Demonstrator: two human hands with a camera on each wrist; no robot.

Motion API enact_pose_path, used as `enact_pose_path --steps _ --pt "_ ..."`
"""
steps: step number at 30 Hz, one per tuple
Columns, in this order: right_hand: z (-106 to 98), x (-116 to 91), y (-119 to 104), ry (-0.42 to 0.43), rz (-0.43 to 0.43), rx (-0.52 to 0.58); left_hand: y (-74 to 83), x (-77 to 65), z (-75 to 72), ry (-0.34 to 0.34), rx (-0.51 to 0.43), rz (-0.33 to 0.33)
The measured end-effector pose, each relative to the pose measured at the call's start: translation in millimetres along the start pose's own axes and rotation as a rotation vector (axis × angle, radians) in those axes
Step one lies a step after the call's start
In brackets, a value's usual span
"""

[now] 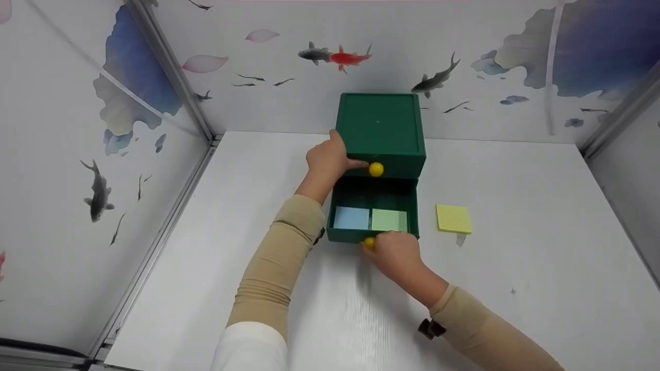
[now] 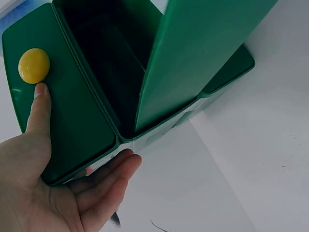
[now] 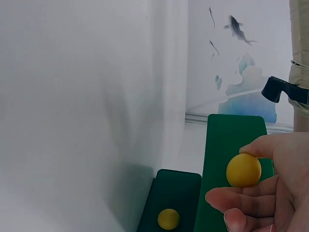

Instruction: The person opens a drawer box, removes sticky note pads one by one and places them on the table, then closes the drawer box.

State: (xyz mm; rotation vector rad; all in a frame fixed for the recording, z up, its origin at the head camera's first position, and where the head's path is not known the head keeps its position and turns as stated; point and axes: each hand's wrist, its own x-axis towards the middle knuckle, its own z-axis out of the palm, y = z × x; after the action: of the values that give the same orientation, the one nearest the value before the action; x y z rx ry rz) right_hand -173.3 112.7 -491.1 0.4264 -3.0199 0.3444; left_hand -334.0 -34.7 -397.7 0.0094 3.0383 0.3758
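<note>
The right hand point(image 1: 396, 256) pinches the lower knob point(image 3: 244, 170), its thumb on one side of the yellow ball and its fingers point(image 3: 241, 200) on the other. The left hand point(image 1: 327, 157) grips nothing: its thumb lies straight across the front of the upper drawer point(image 1: 402, 166), the tip at the upper knob point(image 2: 34, 65), and its other fingers rest loosely along the left side of the green box point(image 1: 379, 123), apparently to steady it.

Just beyond the right fingers, the lower drawer point(image 1: 345, 235) stands out from the box toward the near edge of the tabletop point(image 1: 515, 216). Inside, against its front wall, a blue note pad point(image 1: 351, 218) and a pale green note pad point(image 1: 389, 220) lie flat side by side, the blue at the left. The upper drawer sits flush above. The box itself is at the tabletop's far edge, well in from both far corners.

Farther out, a yellow note pad point(image 1: 454, 219) lies on the tabletop to the right of the lower drawer, much nearer the drawer than the tabletop's right edge; neither hand touches it.

As for progress, the work looks partway along: the lower drawer is out and two pads are in it, while the yellow pad remains outside. Whether the right hand is pulling or pushing the knob cannot be told from these views.
</note>
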Motion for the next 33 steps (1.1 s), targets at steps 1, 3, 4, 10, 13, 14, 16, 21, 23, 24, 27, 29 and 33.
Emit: enact_pose_path --steps 1,3,4,10,13,14,16,21,23,24,27,29,33 --pt "0.0 -0.5 -0.3 0.007 -0.005 -0.006 0.0 0.2 0.0 -0.001 -0.003 0.000" --pt "0.2 -1.2 -0.9 0.024 -0.018 -0.020 -0.3 0.3 -0.4 -0.002 -0.005 -0.002" --pt "0.3 -1.7 -1.1 0.031 -0.021 -0.024 -0.2 0.2 -0.5 -0.003 -0.003 -0.003" --pt "0.0 -4.7 -3.2 0.033 -0.027 -0.022 -0.2 -0.2 -1.2 -0.009 -0.009 -0.014" --pt "0.3 -6.5 -4.8 0.039 -0.026 -0.022 -0.4 -0.1 -1.1 -0.006 -0.022 -0.009" --pt "0.3 -7.2 -5.2 0.040 -0.022 -0.023 -0.4 0.0 -0.9 -0.005 -0.024 -0.006" --pt "0.5 -8.4 -6.0 0.037 -0.018 -0.027 -0.5 0.1 -0.6 -0.003 -0.029 0.001" --pt "0.0 -10.9 -8.5 0.020 -0.012 -0.024 0.0 -0.6 -1.6 -0.010 -0.029 0.002" --pt "0.2 -11.5 -9.3 0.023 -0.010 -0.020 0.2 -1.1 -2.3 -0.012 -0.030 0.000" --pt "0.2 -11.9 -9.7 0.025 -0.011 -0.022 0.2 -1.2 -2.4 -0.014 -0.031 0.000" --pt "1.3 -13.1 -10.1 0.040 -0.014 -0.023 0.0 -1.5 -2.4 -0.013 -0.035 0.006" --pt "2.4 -14.1 -10.1 0.053 -0.019 -0.025 -0.3 -1.5 -2.1 -0.009 -0.038 0.010" --pt "5.3 -15.6 -9.7 0.085 -0.036 -0.040 -1.1 -1.7 -0.8 0.011 -0.044 0.015"
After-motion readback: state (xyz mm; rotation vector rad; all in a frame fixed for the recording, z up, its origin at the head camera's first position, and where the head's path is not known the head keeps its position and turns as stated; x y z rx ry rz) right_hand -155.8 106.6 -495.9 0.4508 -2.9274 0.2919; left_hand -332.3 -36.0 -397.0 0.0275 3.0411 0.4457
